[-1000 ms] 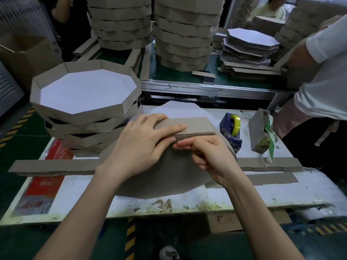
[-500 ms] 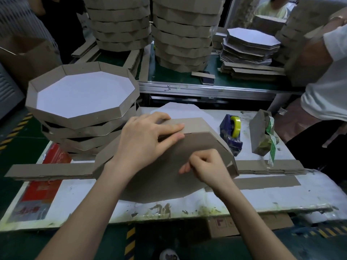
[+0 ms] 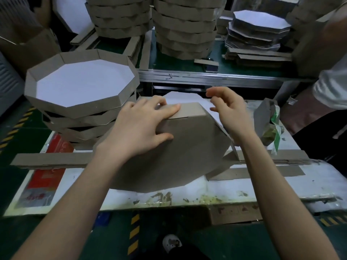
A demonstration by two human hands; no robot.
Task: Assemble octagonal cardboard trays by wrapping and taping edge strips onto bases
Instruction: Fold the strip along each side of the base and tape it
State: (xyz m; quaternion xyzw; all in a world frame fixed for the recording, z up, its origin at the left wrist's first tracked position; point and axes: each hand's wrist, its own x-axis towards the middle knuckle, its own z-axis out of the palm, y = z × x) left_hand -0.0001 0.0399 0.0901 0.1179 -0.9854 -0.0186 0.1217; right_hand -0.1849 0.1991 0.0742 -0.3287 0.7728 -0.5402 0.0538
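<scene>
- Presently, tray: brown underside toward its maker, propped at a tilt on its lower edge on the table, just beside the stack of finished trays
- left hand: holds the tray's top, fingers laid over the strip, thumb pressed on the brown face
- right hand: up clear of the tray, fingers loosely curled and parted, nothing seen in them
- strip: wrapped over the tray's top edge; a seam shows beside the left hand; tape over it cannot be made out
- hazard, seam: one hand alone pins it; if that pressure eases before tape goes on, the strip would likely spring off the tray
- hazard, tilt: the tray bears on one edge only; a hard press from above could make it skid on the table or drop flat onto the loose strips lying across it
- hazard, lower right: the strip seems to flare from the brown face there; taped in that state, the wall would likely sit crooked or gapped
- hazard, stack: it stands close to the left hand; a swing of the tray could nudge its top tray askew
</scene>
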